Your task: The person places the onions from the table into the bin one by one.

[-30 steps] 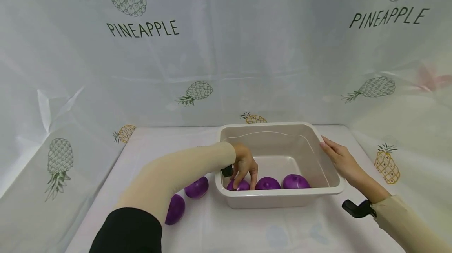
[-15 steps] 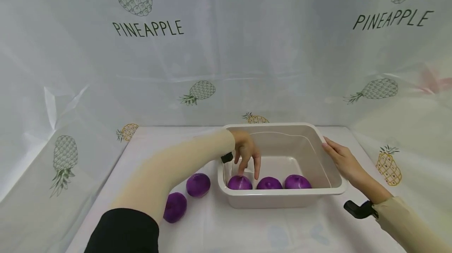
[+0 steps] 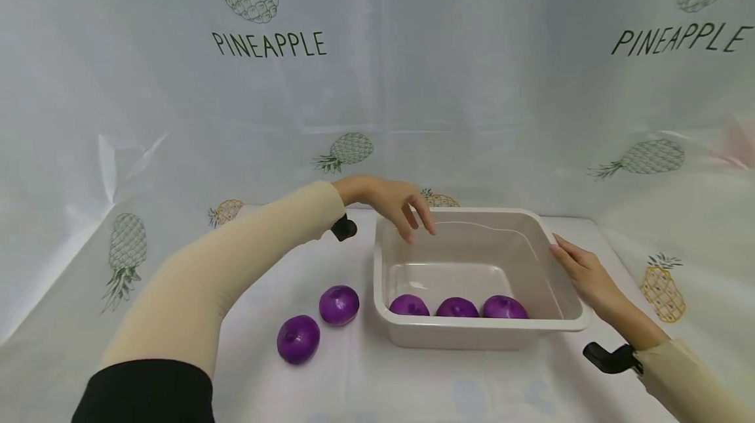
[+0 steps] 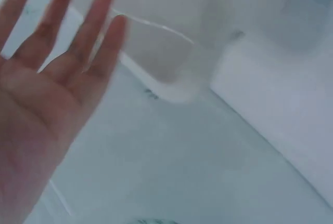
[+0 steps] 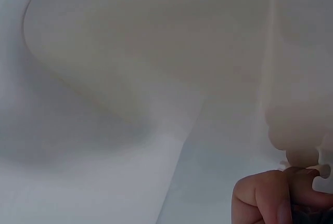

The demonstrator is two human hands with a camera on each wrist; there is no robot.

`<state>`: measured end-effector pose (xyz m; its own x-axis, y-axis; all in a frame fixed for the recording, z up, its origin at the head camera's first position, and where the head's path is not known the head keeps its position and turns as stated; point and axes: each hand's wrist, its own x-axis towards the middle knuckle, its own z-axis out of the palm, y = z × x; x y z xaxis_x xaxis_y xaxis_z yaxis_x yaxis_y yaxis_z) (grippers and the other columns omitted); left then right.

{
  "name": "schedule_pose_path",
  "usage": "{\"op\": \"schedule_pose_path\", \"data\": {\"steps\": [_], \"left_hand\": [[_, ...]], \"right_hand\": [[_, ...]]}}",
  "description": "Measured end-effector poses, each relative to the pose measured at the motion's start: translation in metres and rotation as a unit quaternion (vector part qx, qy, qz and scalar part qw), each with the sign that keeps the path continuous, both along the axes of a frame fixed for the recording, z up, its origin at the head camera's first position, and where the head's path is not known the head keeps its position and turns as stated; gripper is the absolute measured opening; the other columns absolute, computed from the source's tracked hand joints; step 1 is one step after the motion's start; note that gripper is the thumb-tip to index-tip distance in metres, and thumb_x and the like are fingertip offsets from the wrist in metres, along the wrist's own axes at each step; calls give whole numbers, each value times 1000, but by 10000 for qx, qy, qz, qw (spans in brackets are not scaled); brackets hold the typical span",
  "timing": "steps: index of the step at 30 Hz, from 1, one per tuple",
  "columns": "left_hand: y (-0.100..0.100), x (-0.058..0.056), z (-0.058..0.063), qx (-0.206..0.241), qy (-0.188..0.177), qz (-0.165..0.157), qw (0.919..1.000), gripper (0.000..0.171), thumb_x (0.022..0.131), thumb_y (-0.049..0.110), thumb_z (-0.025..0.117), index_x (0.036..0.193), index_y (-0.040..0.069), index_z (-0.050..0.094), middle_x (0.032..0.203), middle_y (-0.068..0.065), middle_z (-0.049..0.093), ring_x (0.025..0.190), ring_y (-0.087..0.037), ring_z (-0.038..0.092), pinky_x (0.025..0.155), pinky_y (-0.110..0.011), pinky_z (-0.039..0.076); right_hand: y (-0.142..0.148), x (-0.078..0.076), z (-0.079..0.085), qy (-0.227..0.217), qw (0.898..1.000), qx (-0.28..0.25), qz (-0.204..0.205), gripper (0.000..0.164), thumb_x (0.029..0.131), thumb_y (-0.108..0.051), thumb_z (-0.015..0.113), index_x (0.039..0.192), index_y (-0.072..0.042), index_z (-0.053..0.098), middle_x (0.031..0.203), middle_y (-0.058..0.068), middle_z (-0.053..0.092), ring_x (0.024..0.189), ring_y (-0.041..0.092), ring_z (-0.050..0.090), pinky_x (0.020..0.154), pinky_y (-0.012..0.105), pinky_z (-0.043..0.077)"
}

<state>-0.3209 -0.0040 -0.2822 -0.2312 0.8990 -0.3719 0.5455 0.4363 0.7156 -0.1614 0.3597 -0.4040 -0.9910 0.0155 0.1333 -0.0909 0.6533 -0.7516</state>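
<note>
A beige plastic bin [image 3: 460, 338] stands on the white-covered table. Three glossy purple onions, left [image 3: 409, 305], middle [image 3: 457, 308] and right [image 3: 504, 307], sit along its front wall, which hides their lower parts. My left hand [image 3: 392, 201] hovers over the bin's back left corner, fingers loosely extended and holding nothing; the left wrist view shows its bare palm. With my right hand [image 3: 590, 279] I grip the bin's right rim, thumb on top. Outside the bin, to its left, lie two more purple onions, one nearer the bin [image 3: 339, 305] and one farther forward [image 3: 298, 340].
A white sheet [image 3: 472, 82] printed with pineapples hangs behind and at the sides of the table. The table's back edge runs just behind the bin. Each wrist carries a black strap mount, one on the left [image 3: 344, 227] and one on the right [image 3: 610, 359].
My left hand has let go of the left onion in the bin and risen up and back out of it. The right hand keeps its grip on the rim. The view has shifted slightly left.
</note>
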Motion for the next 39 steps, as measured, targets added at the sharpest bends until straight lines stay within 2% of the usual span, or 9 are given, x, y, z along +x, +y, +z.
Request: {"op": "schedule_pose_path", "data": {"steps": [6, 9, 13, 17, 21, 26, 31, 34, 39], "left_hand": [[-45, 1, -3, 1224, 175, 510, 9910, 41, 89, 14, 77, 128, 7, 66, 135, -5, 61, 124, -23, 57, 107, -41, 43], [-71, 6, -7, 1555, 258, 932, 9831, 43, 89, 15, 77, 130, 5, 65, 136, -5, 59, 126, -27, 55, 107, -44, 43], [-107, 17, -21, 1747, 411, 1589, 9708, 45, 88, 18, 78, 130, 10, 65, 134, 0, 60, 126, -26, 55, 105, -40, 45], [-143, 33, -48, 1886, 370, 1996, 9608, 48, 85, 17, 82, 129, 12, 66, 133, -1, 61, 125, -23, 55, 104, -40, 46], [-177, 53, -84, 1951, 237, 2182, 9559, 50, 82, 17, 84, 129, 14, 66, 135, -3, 60, 129, -22, 51, 106, -48, 42], [-211, 80, -128, 1931, 134, 2424, 9507, 51, 80, 19, 85, 128, 19, 68, 141, -6, 55, 136, -28, 43, 108, -59, 36], [-231, 101, -161, 1988, -242, 2601, 9446, 52, 78, 16, 87, 126, 18, 69, 145, -14, 49, 139, -37, 36, 108, -66, 31], [-237, 109, -176, 2050, -427, 2575, 9433, 53, 77, 14, 87, 127, 10, 68, 146, -20, 46, 139, -41, 35, 107, -68, 30], [-240, 120, -196, 2099, -526, 2514, 9434, 56, 76, 12, 87, 127, 5, 66, 147, -22, 44, 138, -45, 33, 108, -63, 33]], "right_hand": [[0, 0, 1, -17, 9999, -102, 39, 53, 110, -26, 38, 150, 9, 30, 134, 41, 47, 86, -10, 55, 67, 16, 51], [0, 0, 1, -56, 9999, -101, 30, 54, 110, -27, 38, 150, 8, 30, 135, 41, 47, 86, -11, 54, 67, 16, 51], [0, -1, -1, -88, 10000, -44, -10, 54, 110, -27, 38, 150, 9, 29, 134, 41, 47, 84, -11, 53, 66, 17, 51], [1, -2, -1, -111, 9999, 7, -80, 55, 110, -28, 38, 150, 9, 29, 135, 43, 45, 82, -13, 51, 65, 16, 50], [2, -3, -2, -121, 9999, -6, -99, 56, 109, -28, 39, 149, 10, 29, 136, 43, 42, 83, -15, 49, 64, 13, 48], [1, -4, -5, -88, 9999, -107, -77, 55, 109, -27, 39, 149, 10, 29, 136, 43, 41, 84, -16, 49, 65, 13, 48], [2, -4, -7, -56, 9999, -80, -71, 55, 109, -26, 39, 148, 12, 30, 136, 43, 41, 84, -16, 48, 65, 11, 47], [3, -4, -7, -63, 10000, -43, -45, 55, 109, -26, 39, 148, 12, 29, 137, 44, 39, 85, -18, 46, 65, 11, 46], [2, -3, -6, -143, 9998, -102, 2, 56, 110, -26, 38, 149, 12, 27, 139, 44, 37, 85, -18, 46, 65, 14, 48]]}}
